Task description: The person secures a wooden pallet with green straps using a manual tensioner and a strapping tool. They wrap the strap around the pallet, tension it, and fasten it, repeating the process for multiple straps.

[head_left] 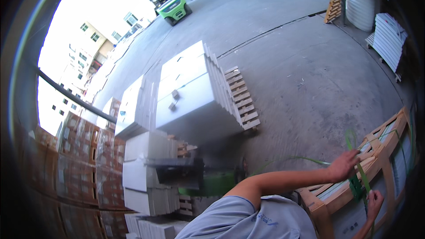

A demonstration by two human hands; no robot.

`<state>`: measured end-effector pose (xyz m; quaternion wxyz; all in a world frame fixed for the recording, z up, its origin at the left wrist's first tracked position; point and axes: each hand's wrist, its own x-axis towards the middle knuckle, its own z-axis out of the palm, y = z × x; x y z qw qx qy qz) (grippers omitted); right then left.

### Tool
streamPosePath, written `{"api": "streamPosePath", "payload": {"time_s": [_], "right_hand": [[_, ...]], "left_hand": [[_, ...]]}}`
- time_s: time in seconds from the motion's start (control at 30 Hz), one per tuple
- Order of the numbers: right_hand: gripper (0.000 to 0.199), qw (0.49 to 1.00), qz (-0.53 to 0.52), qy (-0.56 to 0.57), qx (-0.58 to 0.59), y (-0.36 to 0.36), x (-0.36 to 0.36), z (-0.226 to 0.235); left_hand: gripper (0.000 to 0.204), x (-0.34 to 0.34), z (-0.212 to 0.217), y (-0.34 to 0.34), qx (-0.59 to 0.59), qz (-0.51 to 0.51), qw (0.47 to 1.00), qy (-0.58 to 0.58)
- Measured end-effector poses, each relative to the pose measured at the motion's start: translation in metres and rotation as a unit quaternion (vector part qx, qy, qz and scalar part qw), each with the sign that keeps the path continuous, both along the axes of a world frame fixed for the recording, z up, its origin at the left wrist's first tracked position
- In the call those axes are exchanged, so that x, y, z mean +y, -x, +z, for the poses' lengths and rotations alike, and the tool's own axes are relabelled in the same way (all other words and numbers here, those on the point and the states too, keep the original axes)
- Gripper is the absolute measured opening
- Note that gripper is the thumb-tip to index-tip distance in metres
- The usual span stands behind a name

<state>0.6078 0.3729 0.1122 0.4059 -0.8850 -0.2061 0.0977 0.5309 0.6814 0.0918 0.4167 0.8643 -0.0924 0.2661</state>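
Along the wooden crate (324, 207) at the lower right runs a green plastic strap (364, 176). My left hand (344, 166) reaches across from my left arm, slightly blurred, its fingers closed around the upper part of this strap. Nearer to me, my right hand (375, 201) pinches the strap lower down, by the crate's side. Between the hands, a small green device (355, 187) rests against the crate at the strap; its detail is hard to make out. The strap's loose end above my left hand is smeared by motion.
Pallets of white slabs (188, 102) stand to the left, beside stacked brown cartons (77, 150) in clear film. A green machine (210, 182) sits close on my left. Far off is a green forklift (174, 9). White panels (387, 37) lean at the right.
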Motion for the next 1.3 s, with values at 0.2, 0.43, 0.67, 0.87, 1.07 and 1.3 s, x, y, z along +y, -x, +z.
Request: {"api": "streamPosePath", "payload": {"time_s": [0.2, 0.43, 0.67, 0.87, 1.07, 1.3], "right_hand": [[0.026, 0.993, -0.119, 0.001, -0.023, 0.025, 0.031, 0.025], [0.038, 0.982, -0.163, 0.062, -0.075, 0.023, 0.062, 0.031], [0.016, 0.871, -0.403, 0.038, -0.28, 0.029, 0.08, -0.029], [0.024, 0.64, -0.675, -0.361, 0.064, 0.058, 0.059, -0.061], [0.033, 0.522, -0.583, -0.605, 0.145, 0.025, 0.068, -0.07], [0.034, 0.498, -0.533, -0.668, 0.147, 0.008, 0.082, -0.08]], "left_hand": [[0.037, -0.018, -0.006, -0.067, 0.043, -0.3, 0.945, -0.12], [0.031, 0.041, -0.005, -0.123, 0.231, -0.449, 0.856, -0.113], [0.021, 0.045, -0.016, -0.165, 0.265, -0.525, 0.787, -0.187], [0.019, 0.049, -0.026, -0.189, 0.425, -0.494, 0.739, -0.174], [0.019, 0.046, -0.018, -0.199, 0.557, -0.422, 0.693, -0.178], [0.02, 0.02, 0.01, -0.21, 0.69, -0.433, 0.561, -0.146]]}}
